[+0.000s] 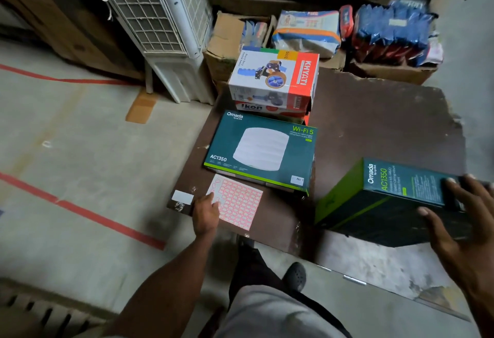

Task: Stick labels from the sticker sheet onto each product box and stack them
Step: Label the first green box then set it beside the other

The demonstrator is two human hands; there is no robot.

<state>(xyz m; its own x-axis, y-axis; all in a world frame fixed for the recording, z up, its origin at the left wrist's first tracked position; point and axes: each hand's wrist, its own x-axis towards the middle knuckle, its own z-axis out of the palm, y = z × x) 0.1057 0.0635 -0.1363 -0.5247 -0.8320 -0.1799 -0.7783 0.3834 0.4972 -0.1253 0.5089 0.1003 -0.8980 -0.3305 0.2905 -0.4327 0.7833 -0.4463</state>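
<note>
A sticker sheet with red-bordered labels lies on the dark brown table near its front left corner. My left hand rests on the sheet's left edge, fingertips on the labels. Behind the sheet lies a teal Omada Wi-Fi box, flat, with a small white label at its near right corner. My right hand grips a second teal Omada box, tilted up on edge at the table's front right, thumb on its dark underside. A white and red Khyati box is stacked on an Ikon box behind.
A white air cooler stands at the table's back left. Cardboard cartons with packets crowd the back edge. Red tape lines cross the concrete floor at left. A white label piece sits at the table's corner. My leg and shoe are below.
</note>
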